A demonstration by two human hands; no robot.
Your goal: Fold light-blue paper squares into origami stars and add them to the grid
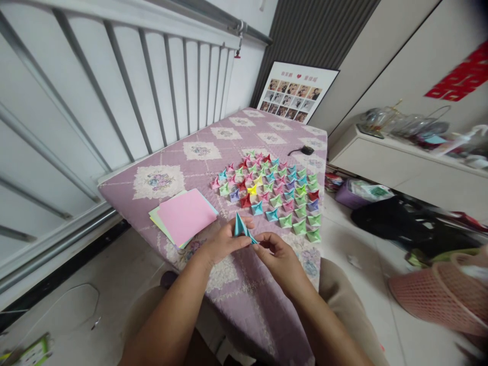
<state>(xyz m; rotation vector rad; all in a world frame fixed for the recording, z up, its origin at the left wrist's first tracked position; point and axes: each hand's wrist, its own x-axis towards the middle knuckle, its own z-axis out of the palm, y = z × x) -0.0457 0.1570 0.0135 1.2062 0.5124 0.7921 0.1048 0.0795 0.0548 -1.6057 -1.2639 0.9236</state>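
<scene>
A teal piece of folded origami paper [240,226] is held up between my two hands, just above the near part of the table. My left hand [224,241] grips its body between thumb and fingers. With thumb and fingertips, my right hand [277,252] pinches the lower right corner of the same piece. Past my hands stand rows of small folded paper pieces [276,202] in green, pink, blue, red and yellow. To the left of my left hand lies a stack of paper sheets [187,215], pink on top with green and yellow edges showing.
The table wears a purple patterned cloth [152,162]. A small black object [307,150] lies toward its far right. White railings [152,91] run along the left. A photo board [297,92] leans at the back. A pink basket [438,292] stands on the floor at right.
</scene>
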